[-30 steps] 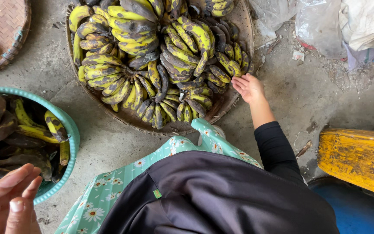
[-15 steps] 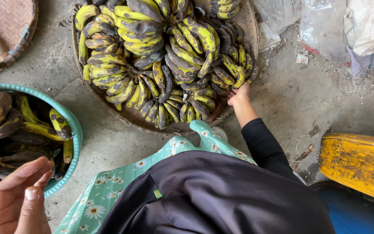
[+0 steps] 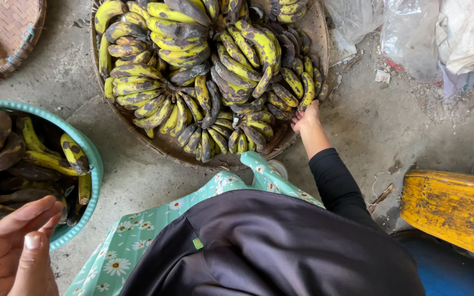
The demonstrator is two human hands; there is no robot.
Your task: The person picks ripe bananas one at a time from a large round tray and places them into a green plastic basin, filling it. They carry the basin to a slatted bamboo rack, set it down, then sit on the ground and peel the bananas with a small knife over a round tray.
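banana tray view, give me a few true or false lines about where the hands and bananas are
1. The right hand touches the edge of the round woven tray at its lower right side. True.
2. The left hand holds a bunch of bananas. False: it is empty, fingers loosely together, near the teal basin.
3. The bananas on the tray are yellow-green with dark blotches. True.
4. The teal basin is empty. False: it holds darkened bananas.
5. A yellow wooden board lies at the right. True.
6. The tray rests on a table. False: it sits on the concrete floor.
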